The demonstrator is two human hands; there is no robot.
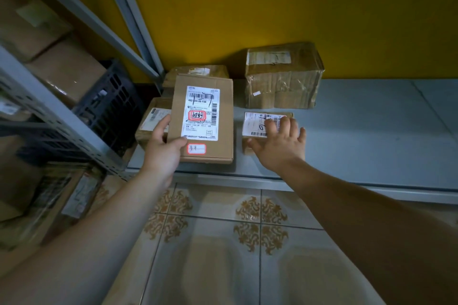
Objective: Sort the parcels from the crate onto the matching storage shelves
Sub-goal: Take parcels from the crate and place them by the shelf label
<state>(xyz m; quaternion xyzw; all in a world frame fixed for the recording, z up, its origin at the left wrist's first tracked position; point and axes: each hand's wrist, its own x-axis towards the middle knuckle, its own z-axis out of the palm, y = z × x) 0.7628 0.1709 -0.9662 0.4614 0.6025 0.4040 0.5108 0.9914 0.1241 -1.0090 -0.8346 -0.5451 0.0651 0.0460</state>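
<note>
Left hand (pixel 161 150) grips flat parcel (pixel 203 116); right hand (pixel 280 145) spread.

Low grey flat shelf board (pixel 359 136) runs along the yellow wall (pixel 272 7); its front edge stands over the patterned tile floor (pixel 223 242).

On the board:
- big brown cardboard box wrapped in clear tape (pixel 282 77), at the back, against the wall
- small flat brown parcel with white label (pixel 256 122), just in front of it
- low brown cardboard box with pale sticker (pixel 198 71), back-left corner
- small brown box with barcode label (pixel 153 120), left edge

Flat brown cardboard mailer with white shipping label (pixel 203 116) is over the front-left area; can't tell if it touches the board.
</note>
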